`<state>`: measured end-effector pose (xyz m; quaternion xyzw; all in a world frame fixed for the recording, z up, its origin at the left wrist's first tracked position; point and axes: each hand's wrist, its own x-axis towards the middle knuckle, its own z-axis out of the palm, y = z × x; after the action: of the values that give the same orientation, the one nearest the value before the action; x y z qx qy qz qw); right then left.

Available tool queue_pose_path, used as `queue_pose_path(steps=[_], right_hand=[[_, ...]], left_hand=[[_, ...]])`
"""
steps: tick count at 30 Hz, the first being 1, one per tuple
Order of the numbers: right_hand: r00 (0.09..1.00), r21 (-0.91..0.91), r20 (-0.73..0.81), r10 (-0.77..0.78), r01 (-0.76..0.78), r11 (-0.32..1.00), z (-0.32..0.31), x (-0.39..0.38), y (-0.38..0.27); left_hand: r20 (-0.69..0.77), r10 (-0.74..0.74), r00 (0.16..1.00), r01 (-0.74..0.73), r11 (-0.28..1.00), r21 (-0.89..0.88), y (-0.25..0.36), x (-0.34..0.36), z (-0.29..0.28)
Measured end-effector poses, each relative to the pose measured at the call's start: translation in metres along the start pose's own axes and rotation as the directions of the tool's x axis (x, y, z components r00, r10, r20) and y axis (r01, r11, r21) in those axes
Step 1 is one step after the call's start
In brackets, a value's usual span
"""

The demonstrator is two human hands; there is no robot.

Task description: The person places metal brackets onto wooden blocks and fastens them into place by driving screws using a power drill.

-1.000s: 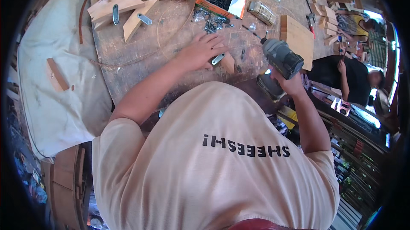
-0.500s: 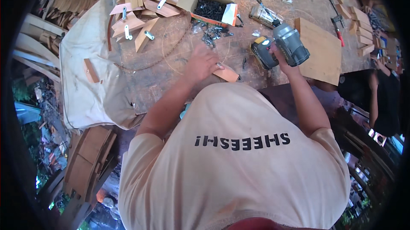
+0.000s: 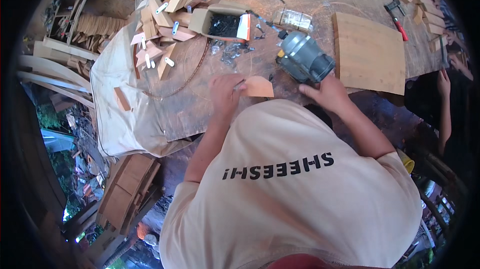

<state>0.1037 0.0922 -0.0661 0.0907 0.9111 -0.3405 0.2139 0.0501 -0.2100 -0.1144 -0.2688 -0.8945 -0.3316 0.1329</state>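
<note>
At near table (image 3: 185,111) edge, gripping wood block (image 3: 261,88) by covered left end with left hand (image 3: 226,90); at right, grasping drill (image 3: 304,56) by hidden handle with right hand (image 3: 327,92)

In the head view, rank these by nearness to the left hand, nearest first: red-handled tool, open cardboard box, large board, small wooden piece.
From the left hand:
1. Small wooden piece: at the fingers, on their right.
2. Open cardboard box: ahead, across the table.
3. Large board: off right, past the power drill.
4. Red-handled tool: by the board's far right corner.
</note>
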Motion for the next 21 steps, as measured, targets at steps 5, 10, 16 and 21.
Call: queue_pose_path(steps=[5, 10, 16, 21], right_hand=[[0.938, 0.458, 0.119, -0.326, 0.240, 0.856, 0.026, -0.013, 0.002], [0.639, 0.294, 0.403, -0.655, 0.587, 0.754, 0.030, 0.040, -0.028], [0.664, 0.228, 0.545, -0.511, 0.470, 0.853, 0.060, 0.068, -0.012], [0.735, 0.056, 0.505, -0.453, 0.495, 0.867, 0.074, 0.082, -0.012]], left_hand=[[0.081, 0.219, 0.972, -0.225, 0.972, 0.062, 0.033, 0.012, 0.004], [0.184, 0.241, 0.953, -0.251, 0.967, 0.034, 0.047, 0.024, 0.020], [0.451, 0.037, 0.892, -0.036, 0.999, -0.012, 0.046, 0.018, 0.017], [0.443, 0.111, 0.890, -0.105, 0.994, -0.037, 0.053, 0.025, 0.018]])
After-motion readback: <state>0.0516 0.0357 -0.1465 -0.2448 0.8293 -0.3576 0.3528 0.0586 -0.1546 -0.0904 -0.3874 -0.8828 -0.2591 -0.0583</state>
